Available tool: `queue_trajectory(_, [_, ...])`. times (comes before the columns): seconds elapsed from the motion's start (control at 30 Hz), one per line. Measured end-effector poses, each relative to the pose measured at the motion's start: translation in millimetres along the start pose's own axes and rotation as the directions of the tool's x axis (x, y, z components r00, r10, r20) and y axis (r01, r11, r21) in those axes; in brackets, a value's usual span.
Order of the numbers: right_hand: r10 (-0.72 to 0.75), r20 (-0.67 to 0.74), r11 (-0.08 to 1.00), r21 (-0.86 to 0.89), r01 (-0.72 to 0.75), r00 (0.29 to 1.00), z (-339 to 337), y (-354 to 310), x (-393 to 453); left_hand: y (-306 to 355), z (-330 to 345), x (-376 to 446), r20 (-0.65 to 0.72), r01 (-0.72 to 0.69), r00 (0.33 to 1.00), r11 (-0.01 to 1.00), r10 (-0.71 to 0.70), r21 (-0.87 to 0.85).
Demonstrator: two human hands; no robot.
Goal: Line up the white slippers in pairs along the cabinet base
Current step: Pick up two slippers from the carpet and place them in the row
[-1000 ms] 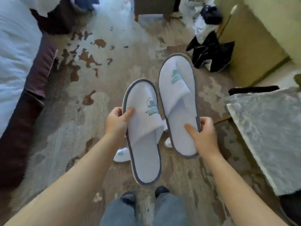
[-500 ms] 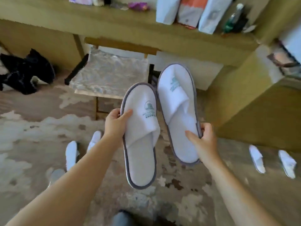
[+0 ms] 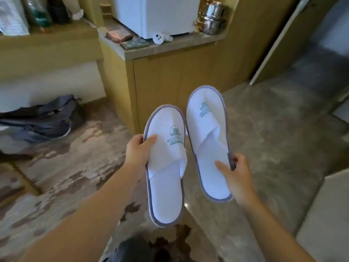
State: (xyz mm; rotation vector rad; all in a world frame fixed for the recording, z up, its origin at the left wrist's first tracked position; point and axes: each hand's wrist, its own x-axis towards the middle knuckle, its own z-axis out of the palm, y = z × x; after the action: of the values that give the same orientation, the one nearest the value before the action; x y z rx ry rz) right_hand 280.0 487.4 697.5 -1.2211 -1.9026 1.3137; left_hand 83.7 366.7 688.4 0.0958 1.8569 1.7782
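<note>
I hold two white slippers with grey trim and a green logo in the air, toes pointing away from me. My left hand (image 3: 138, 151) grips the left slipper (image 3: 166, 178) at its left edge. My right hand (image 3: 236, 174) grips the right slipper (image 3: 207, 140) at its right edge, a little higher and farther forward. Both hang in front of the wooden cabinet (image 3: 170, 78), whose base meets the floor just beyond the slippers' toes. No other slippers show in this view.
A dark bag (image 3: 41, 118) lies on the patterned carpet (image 3: 62, 167) at the left, under a desk. On the cabinet top stand a white appliance (image 3: 156, 14) and a metal kettle (image 3: 211, 19). Plain grey floor (image 3: 273, 138) stretches right toward a doorway.
The view has swung right, from the desk and stool to the cabinet corner. Both slippers stay in my hands. The slippers seen on the floor earlier are out of view.
</note>
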Motion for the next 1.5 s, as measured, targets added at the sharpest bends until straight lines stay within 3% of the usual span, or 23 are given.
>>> queue_trajectory(0.33, [0.154, -0.220, 0.988, 0.031, -0.151, 0.963, -88, 63, 97, 1, 178, 65, 0.207, 0.052, 0.976, 0.995, -0.068, 0.082])
queue_trajectory(0.7, [0.192, -0.253, 0.981, 0.010, -0.196, 0.948, -129, 67, 368, 52, 376, 256, 0.174, 0.124, 0.974, 0.985, -0.144, 0.121])
queue_trajectory(0.9, [0.202, -0.178, 0.979, -0.006, -0.206, 0.963, -141, 75, 490, 65, 450, 334, 0.107, 0.144, 0.982, 0.982, -0.157, 0.118])
queue_trajectory(1.13, [0.179, 0.067, 0.983, -0.059, -0.175, 0.982, -145, 109, 652, 39, 524, 419, -0.097, 0.196, 0.977, 0.978, -0.189, 0.066])
queue_trajectory(1.27, [0.185, 0.223, 0.979, -0.129, -0.159, 0.957, -130, 128, 729, 20, 547, 453, -0.297, 0.260, 0.920, 0.965, -0.255, -0.022])
queue_trajectory(1.5, [0.199, 0.360, 0.967, -0.224, -0.123, 0.911, -60, 170, 807, -16, 539, 521, -0.456, 0.294, 0.836, 0.951, -0.305, -0.099])
